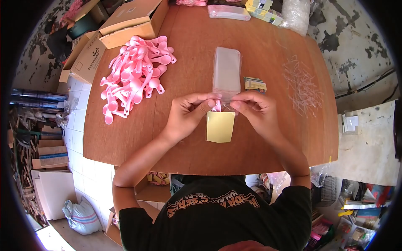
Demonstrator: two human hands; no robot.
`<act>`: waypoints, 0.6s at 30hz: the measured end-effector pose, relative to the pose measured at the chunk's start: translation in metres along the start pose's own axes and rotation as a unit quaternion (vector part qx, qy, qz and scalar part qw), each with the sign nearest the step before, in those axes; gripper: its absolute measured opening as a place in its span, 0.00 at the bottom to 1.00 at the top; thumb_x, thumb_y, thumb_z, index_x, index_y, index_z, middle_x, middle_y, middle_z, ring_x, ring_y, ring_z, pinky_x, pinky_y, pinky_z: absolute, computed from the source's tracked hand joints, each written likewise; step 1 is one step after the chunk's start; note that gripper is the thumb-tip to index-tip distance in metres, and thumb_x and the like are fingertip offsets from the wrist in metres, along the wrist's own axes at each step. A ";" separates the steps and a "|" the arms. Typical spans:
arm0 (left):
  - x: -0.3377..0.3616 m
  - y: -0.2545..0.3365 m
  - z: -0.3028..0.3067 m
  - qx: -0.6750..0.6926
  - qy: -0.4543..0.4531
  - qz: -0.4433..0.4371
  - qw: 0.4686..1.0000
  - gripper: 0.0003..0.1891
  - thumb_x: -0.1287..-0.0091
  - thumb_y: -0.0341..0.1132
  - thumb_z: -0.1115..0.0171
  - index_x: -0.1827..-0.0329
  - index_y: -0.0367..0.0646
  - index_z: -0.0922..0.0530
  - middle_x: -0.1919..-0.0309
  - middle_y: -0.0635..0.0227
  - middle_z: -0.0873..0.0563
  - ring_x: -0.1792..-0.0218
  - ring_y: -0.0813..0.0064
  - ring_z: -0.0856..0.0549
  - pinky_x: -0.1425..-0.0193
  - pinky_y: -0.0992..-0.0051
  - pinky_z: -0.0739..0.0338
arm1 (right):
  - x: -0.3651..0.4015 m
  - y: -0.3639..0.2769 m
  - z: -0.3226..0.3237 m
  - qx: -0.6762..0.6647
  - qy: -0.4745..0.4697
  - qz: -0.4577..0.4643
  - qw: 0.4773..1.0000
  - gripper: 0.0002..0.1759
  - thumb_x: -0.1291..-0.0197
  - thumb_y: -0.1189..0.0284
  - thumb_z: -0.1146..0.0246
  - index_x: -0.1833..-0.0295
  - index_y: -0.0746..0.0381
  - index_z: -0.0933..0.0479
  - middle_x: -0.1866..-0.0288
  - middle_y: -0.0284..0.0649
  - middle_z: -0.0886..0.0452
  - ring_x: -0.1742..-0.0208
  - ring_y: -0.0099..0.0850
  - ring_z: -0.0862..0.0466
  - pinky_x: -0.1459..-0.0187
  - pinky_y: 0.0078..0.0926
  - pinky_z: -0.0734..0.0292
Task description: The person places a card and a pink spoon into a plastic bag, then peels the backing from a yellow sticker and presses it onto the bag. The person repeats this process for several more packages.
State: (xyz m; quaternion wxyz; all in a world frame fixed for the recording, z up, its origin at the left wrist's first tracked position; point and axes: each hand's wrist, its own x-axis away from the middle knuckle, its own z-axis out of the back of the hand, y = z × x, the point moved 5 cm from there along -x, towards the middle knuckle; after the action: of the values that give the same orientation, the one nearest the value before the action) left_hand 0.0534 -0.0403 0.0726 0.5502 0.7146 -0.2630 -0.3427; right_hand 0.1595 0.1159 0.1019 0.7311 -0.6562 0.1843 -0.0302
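Observation:
My left hand and my right hand meet near the table's middle, each with thumb and forefinger pinched. Between them they hold the mouth of a small clear plastic bag. A yellow card hangs just below the fingertips, and it seems to lie in this bag. Part of a pink spoon shows above the card beside my left fingertips; the rest is hidden. Directly beyond my hands lies a stack of clear plastic bags. A small stack of printed cards sits past my right hand.
Pink spoons are heaped on the table at left, before a cardboard box. Thin clear strips lie scattered at right. Along the far edge are packed bags, card bundles and a plastic roll.

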 end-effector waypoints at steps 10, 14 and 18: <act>0.005 0.013 0.006 0.004 -0.036 -0.040 0.999 0.10 0.28 0.20 0.48 0.52 0.34 0.17 0.56 0.62 0.12 0.54 0.76 0.15 0.49 0.75 0.17 | 0.000 -0.009 0.002 0.019 -0.063 0.053 0.996 0.11 0.39 0.88 0.43 0.56 0.69 0.17 0.55 0.42 0.15 0.54 0.25 0.16 0.54 0.19 0.21; 0.005 0.013 0.007 -0.008 -0.046 -0.039 0.998 0.10 0.28 0.20 0.48 0.54 0.34 0.17 0.56 0.61 0.12 0.54 0.75 0.14 0.50 0.74 0.17 | 0.001 -0.010 0.001 0.022 -0.064 0.041 0.997 0.12 0.40 0.89 0.44 0.57 0.70 0.17 0.56 0.43 0.15 0.53 0.26 0.16 0.53 0.20 0.22; 0.008 0.010 0.011 0.047 -0.052 -0.022 0.997 0.09 0.28 0.21 0.48 0.54 0.33 0.18 0.56 0.62 0.12 0.54 0.76 0.15 0.50 0.74 0.17 | 0.002 -0.012 0.001 0.025 -0.078 0.074 0.994 0.12 0.41 0.89 0.44 0.57 0.70 0.17 0.56 0.44 0.15 0.54 0.26 0.16 0.54 0.20 0.21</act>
State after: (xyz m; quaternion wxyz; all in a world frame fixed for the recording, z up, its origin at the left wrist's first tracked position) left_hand 0.0496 -0.0552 0.0787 0.4944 0.7264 -0.2910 -0.3784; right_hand 0.1639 0.1147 0.1134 0.7597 -0.6225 0.1743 0.0708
